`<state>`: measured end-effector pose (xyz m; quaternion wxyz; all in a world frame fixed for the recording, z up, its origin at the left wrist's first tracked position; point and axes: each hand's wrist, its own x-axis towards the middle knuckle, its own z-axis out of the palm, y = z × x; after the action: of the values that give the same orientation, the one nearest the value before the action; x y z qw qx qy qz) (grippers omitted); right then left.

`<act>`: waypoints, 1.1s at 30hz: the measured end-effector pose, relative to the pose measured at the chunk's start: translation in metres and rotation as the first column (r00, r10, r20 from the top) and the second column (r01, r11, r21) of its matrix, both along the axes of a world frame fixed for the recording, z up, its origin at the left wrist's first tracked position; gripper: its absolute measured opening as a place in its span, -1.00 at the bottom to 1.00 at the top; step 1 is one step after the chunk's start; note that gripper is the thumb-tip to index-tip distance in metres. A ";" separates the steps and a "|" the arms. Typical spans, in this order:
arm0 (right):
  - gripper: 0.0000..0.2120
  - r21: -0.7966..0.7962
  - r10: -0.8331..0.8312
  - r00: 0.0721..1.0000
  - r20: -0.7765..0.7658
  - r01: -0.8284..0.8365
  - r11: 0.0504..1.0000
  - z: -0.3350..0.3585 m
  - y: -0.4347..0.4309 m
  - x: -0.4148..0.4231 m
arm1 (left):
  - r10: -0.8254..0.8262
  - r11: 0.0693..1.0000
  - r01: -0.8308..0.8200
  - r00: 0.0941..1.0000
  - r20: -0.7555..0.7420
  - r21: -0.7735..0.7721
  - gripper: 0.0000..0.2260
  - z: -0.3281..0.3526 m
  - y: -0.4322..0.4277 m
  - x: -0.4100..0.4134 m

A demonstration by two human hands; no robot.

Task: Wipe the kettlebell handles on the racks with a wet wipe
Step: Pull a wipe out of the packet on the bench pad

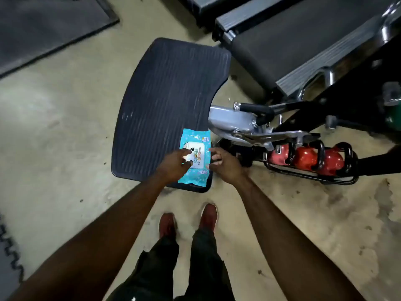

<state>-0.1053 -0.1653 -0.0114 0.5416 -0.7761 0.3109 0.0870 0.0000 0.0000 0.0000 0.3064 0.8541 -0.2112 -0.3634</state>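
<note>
Fingers of our left hand rest straight on the wipe pack; our right hand curls loosely at its three-o'clock edge, grip indeterminable.
We judge both steady the pack for opening; no wipe is drawn yet. It lies on a ribbed platform. Farther toward three o'clock, red kettlebells fill a black rack.
</note>
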 end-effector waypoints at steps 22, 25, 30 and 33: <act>-0.30 -0.136 0.068 0.993 -0.095 -0.081 0.987 -0.089 -0.018 0.012 | 0.115 0.902 -0.252 0.922 0.370 0.349 -0.33 -0.056 -0.086 -0.001; -0.34 -0.129 0.082 0.991 -0.110 -0.096 0.987 -0.087 -0.014 0.009 | 0.121 0.932 -0.231 0.924 0.363 0.277 -0.45 -0.056 -0.074 0.000; -0.31 -0.170 0.124 0.978 -0.166 -0.152 0.974 -0.087 -0.016 0.006 | 0.390 0.918 -0.396 0.912 0.129 0.027 -0.60 -0.064 -0.045 0.009; -0.23 -0.176 0.081 0.981 -0.178 -0.112 0.978 -0.082 -0.018 0.005 | 0.510 0.858 -0.513 0.857 0.067 0.024 -0.68 -0.071 -0.028 0.018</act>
<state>-0.1006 -0.1829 -0.0937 0.4338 -0.8270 0.3246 0.1500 0.0181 -0.0281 -0.0714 0.3679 0.8958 0.0218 -0.2485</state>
